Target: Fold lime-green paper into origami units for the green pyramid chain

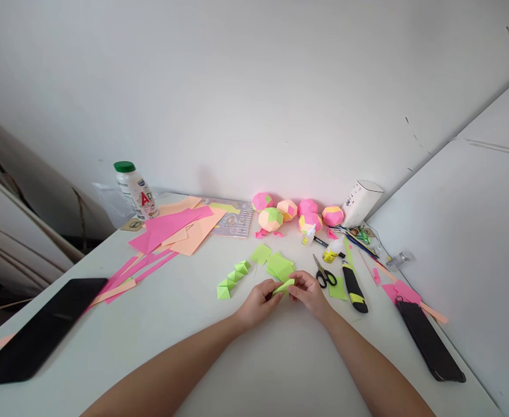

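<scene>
Between my two hands is a small piece of green paper (284,285), partly folded and held just above the table. My left hand (257,302) pinches its left end, and my right hand (310,293) pinches its right end. Right behind them lies a stack of green paper squares (280,265), with another green square (260,253) beside it. To the left, several folded green paper units (232,280) stand in a slanting row. Black-handled scissors (325,274) rest just right of my right hand, near a black and yellow utility knife (354,288).
Several faceted paper balls (270,219) sit against the wall. Glue bottles (332,250) stand in front of them. Pink and orange paper sheets (174,226) and a white bottle with a green cap (136,191) are at left. Dark flat objects lie at left (41,330) and right (430,340).
</scene>
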The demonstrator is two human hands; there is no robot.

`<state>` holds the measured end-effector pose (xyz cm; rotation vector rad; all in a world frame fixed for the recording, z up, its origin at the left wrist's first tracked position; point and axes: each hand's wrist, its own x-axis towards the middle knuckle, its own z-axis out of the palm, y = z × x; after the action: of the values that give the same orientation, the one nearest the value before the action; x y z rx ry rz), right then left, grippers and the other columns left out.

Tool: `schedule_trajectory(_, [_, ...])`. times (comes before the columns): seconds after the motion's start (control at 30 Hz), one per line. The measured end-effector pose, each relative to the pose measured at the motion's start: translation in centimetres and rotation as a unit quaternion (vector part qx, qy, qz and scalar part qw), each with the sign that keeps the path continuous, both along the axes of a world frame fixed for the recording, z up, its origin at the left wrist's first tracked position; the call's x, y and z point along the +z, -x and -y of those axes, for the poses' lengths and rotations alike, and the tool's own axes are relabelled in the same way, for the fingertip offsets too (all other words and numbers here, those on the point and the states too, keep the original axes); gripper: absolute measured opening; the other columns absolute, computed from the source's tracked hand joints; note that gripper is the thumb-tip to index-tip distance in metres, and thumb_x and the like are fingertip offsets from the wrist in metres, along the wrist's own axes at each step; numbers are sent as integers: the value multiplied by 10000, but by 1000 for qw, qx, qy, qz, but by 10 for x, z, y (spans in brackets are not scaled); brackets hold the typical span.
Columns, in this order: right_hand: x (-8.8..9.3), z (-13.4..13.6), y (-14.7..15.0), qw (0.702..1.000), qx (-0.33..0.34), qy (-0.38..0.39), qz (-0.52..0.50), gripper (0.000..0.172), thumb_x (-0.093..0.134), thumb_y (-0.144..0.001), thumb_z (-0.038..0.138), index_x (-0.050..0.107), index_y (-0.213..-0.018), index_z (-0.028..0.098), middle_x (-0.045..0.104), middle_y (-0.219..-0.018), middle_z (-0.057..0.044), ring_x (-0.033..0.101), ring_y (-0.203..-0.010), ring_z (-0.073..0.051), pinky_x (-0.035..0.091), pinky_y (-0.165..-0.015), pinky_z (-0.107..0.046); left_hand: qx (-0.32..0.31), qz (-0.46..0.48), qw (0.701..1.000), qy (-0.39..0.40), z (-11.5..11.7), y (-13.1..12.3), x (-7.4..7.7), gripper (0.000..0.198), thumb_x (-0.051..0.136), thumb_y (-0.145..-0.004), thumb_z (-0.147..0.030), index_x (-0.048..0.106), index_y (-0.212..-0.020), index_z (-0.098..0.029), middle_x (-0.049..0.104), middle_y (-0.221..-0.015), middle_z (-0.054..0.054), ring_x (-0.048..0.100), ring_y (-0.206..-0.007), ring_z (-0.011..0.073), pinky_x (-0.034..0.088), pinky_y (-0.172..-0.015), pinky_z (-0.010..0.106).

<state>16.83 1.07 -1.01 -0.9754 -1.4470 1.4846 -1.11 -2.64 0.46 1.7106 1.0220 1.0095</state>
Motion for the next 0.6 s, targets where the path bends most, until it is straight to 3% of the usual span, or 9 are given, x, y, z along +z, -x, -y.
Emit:
schedule_trajectory(0.17, [1,-1,0,1000,-2,-8,19,261,715,-660,343,625,-829,166,562,-550,38,530,-468,-111,442,-466,-247,8,12,1000,18,-1,0,-5,278,472,-822,-359,675,-961,-230,522,-706,19,443,-638,144,379,-602,249])
schedule_trajectory(0.37, [3,-1,0,1000,-12,-6,16,214,712,-666,328,642,-786,166,573,-517,36,514,-452,-108,428,-467,-244,23,43,998,33,-3,-2,-18,328,493,-811,-343,620,-1093,-232,570,-724,18,447,-604,136,382,-574,252])
schedule_trajectory(0.6, [1,-2,-1,1000,-11,-3,8,201,698,-678,332,669,-792,168,583,-511,31,509,-449,-113,428,-475,-252,17,14,1000,8,-4,0,-18,339,477,-821,-351,615,-1108,-232,577,-731,25,441,-611,140,373,-579,258])
